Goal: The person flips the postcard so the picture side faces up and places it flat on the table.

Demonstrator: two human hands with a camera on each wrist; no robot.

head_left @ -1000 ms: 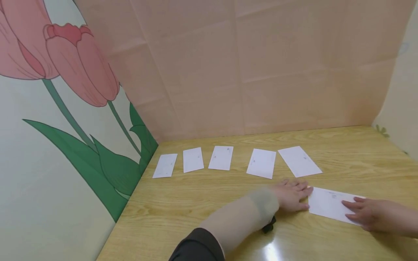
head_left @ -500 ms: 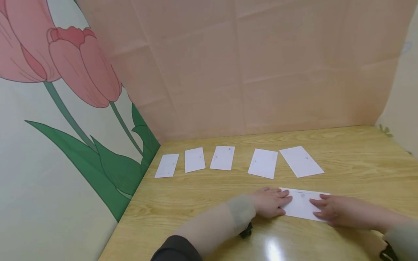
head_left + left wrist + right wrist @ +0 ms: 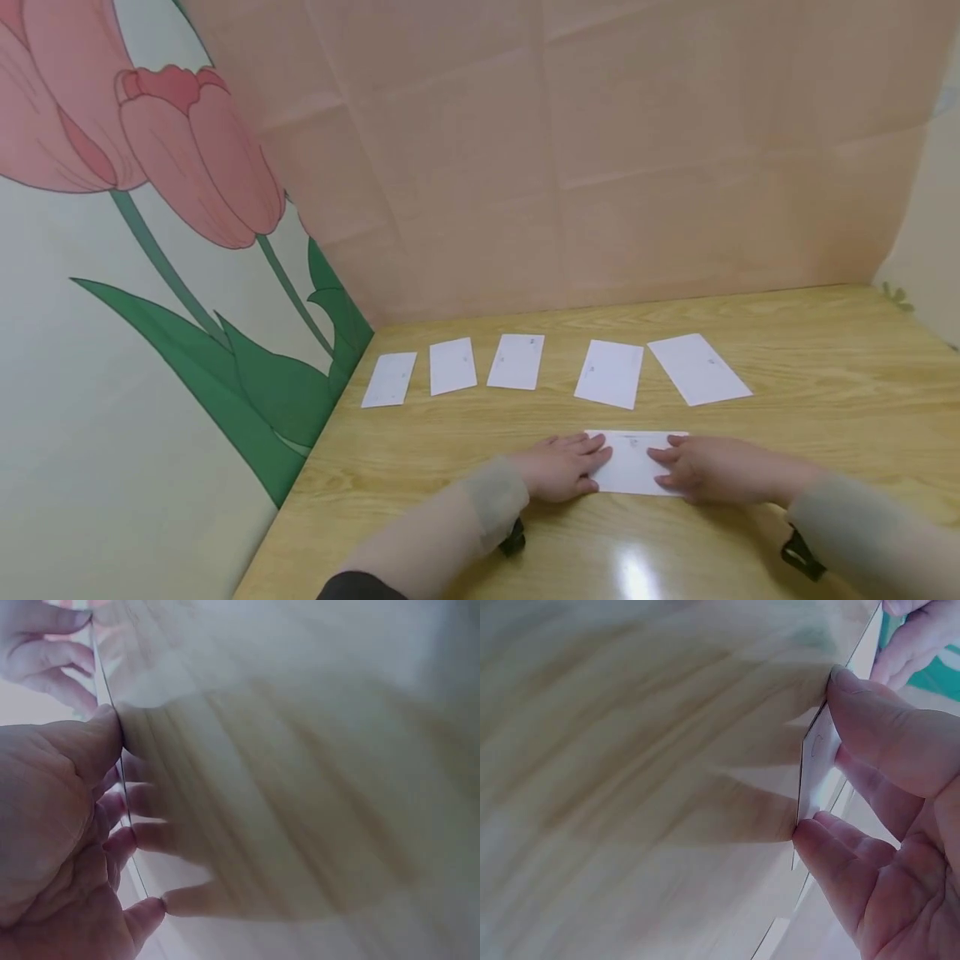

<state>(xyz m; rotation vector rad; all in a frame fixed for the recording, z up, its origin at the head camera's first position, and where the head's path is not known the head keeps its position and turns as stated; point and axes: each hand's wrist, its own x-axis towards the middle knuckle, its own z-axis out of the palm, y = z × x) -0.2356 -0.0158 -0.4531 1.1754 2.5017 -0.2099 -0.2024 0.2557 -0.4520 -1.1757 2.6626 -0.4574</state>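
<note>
A white paper card with faint small print near its far edge lies flat on the wooden table, its long side running left to right. On its left end rest the spread fingers of my left hand. My right hand touches the right end, thumb and fingers laid loosely over it. The left wrist view has the left hand low along the card's edge, fingertips down at the tabletop. From the right wrist, the right hand shows its thumb and fingertips at the card's edge.
Several white cards stretch in a row across the back of the table, from a leftmost card to a tilted rightmost card. Behind them hangs a pinkish cloth. A tulip-painted wall borders the left side.
Both hands have slid the card leftward along the table, from the right side to in front of the row, and it now lies straighter. The row of cards keeps its arrangement.
</note>
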